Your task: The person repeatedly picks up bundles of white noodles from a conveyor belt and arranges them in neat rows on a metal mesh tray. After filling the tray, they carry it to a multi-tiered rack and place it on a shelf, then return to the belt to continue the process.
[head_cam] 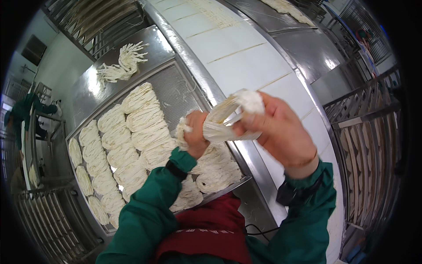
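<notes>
Between my two hands a bundle of pale noodles (pixel 216 127) is stretched in a loop. My left hand (pixel 196 132) is closed around one end, above the tray. My right hand (pixel 280 128) grips the other end over the white conveyor belt, slightly blurred. Below and to the left lies a metal mesh tray (pixel 178 92) with rows of folded noodle bundles (pixel 146 120). Part of the tray is hidden by my left forearm. A loose noodle bundle (pixel 123 64) lies on the steel table beyond the tray.
The white conveyor belt (pixel 237 49) with steel edges runs along the tray's right side. Racks of trays stand at the upper left, lower left and right (pixel 366 171). A person in green (pixel 28 109) is at the far left. More noodles (pixel 290 11) lie on a steel surface across the belt.
</notes>
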`<state>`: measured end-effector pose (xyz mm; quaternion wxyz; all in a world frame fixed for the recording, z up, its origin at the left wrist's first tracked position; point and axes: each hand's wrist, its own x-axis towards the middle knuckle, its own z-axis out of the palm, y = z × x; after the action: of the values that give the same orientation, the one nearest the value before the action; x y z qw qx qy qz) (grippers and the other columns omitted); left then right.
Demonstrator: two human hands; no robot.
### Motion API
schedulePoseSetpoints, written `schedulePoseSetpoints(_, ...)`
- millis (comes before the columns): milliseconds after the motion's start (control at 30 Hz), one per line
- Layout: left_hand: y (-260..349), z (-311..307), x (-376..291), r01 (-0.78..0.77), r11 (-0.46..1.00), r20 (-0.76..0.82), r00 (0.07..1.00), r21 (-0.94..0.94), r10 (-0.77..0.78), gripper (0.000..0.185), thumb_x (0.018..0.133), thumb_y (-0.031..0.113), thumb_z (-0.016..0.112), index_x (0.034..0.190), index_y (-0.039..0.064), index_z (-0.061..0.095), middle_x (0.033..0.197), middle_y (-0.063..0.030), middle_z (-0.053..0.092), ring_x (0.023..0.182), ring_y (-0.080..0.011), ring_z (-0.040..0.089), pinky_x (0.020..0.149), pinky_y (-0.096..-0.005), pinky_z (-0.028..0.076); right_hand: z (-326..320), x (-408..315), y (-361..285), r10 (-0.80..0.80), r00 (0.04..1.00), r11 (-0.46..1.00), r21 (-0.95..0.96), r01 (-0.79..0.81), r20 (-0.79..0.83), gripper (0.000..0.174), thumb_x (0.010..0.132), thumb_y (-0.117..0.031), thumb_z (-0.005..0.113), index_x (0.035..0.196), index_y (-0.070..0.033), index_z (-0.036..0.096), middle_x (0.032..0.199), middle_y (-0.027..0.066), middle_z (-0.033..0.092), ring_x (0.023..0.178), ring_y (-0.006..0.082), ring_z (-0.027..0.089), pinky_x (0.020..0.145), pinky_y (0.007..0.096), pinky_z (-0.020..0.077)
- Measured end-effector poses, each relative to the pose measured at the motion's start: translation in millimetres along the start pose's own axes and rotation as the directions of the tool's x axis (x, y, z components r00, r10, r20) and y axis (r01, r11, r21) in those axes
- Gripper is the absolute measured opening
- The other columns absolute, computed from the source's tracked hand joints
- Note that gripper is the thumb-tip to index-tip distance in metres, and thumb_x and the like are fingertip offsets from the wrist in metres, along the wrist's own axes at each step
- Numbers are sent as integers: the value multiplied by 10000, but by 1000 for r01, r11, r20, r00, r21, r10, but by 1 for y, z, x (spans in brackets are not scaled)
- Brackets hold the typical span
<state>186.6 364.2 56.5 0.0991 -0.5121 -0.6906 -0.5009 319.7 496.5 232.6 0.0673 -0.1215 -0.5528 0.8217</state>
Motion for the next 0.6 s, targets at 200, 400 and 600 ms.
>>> schedulePoseSetpoints(200,-62,-30,-70,110,953,283,939,283,-193,386,661,21,655,1028,32,535,871,-138,509,856,-350,509,728,-398,442,-83,58,43,134,960,952,-236,-193,-247,164,894,-105,526,1008,6,566,782,62,626,746,103,578,734,254,471)
schedulePoseSetpoints(400,-66,-9,-83,79,817,400,842,572,-361,449,674,187,732,1060,54,544,938,-99,516,959,-299,493,858,-437,415,-110,84,103,68,933,807,-530,-260,-354,171,857,-108,557,959,26,587,780,64,631,768,129,576,739,251,447)
schedulePoseSetpoints(600,-57,-29,-87,219,803,405,772,555,-491,757,715,244,765,1351,53,401,1174,-121,505,1172,-299,426,1071,-563,183,-61,60,125,45,963,886,-434,-160,-265,239,828,-89,605,1032,33,583,874,54,619,812,126,557,740,254,441)
